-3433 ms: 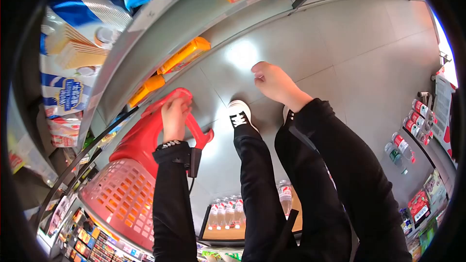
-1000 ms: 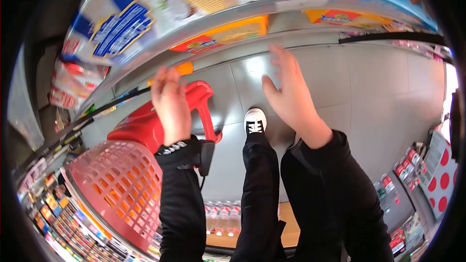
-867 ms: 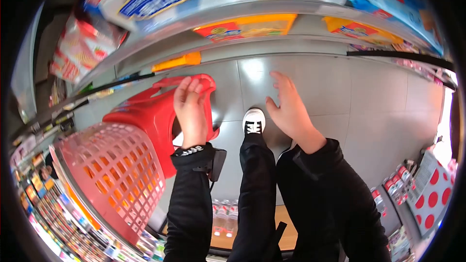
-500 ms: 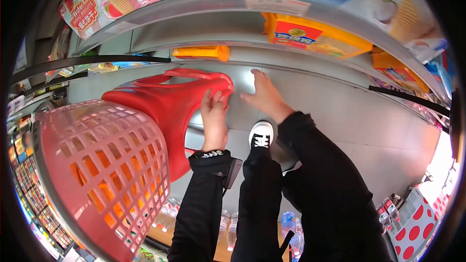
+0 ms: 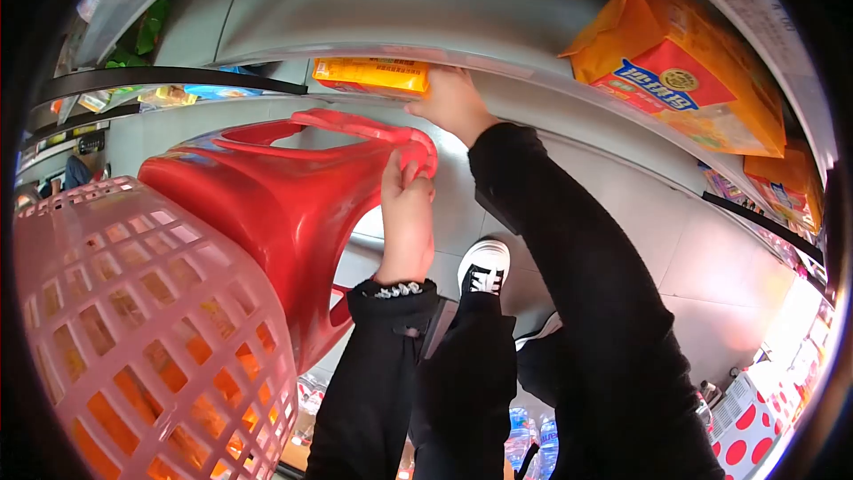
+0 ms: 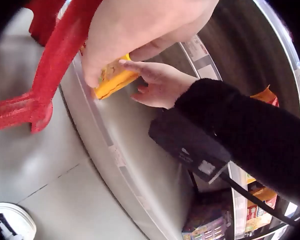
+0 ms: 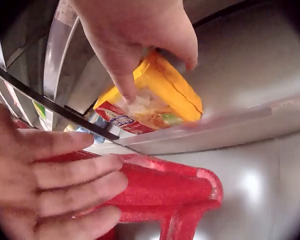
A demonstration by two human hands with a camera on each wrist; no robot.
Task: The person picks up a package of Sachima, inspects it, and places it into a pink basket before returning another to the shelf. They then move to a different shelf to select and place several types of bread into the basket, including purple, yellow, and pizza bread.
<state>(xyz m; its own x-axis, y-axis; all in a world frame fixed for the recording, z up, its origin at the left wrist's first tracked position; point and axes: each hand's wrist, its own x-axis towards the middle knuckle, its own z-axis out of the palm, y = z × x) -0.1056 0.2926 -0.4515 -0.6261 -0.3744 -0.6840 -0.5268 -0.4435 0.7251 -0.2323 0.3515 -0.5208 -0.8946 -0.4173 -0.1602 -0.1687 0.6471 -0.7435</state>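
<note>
A yellow snack bag point(image 5: 369, 76) lies on the lowest shelf. My right hand point(image 5: 455, 107) reaches to its right end. In the right wrist view, the thumb lies over the printed face of the snack bag point(image 7: 175, 95) and the other fingers go behind its top edge. My left hand point(image 5: 409, 222) is by the end of a red plastic basket handle point(image 5: 275, 204). Seen from the right wrist, the left hand point(image 7: 65, 185) has straight fingers overlapping the red handle. Beside the handle is a pink lattice shopping basket point(image 5: 222, 276) with orange packs inside.
A larger yellow-orange snack bag point(image 5: 693, 80) stands farther right on the shelf. A black bar point(image 5: 169, 82) crosses at left. Water bottles point(image 5: 533, 436) stand behind my legs. A white shoe point(image 5: 485, 267) is on the tiled floor below.
My view has swung left along the shelves. My right hand has moved forward to the yellow snack bag and taken hold of its end. The left hand, earlier gripping the red handle, has let go.
</note>
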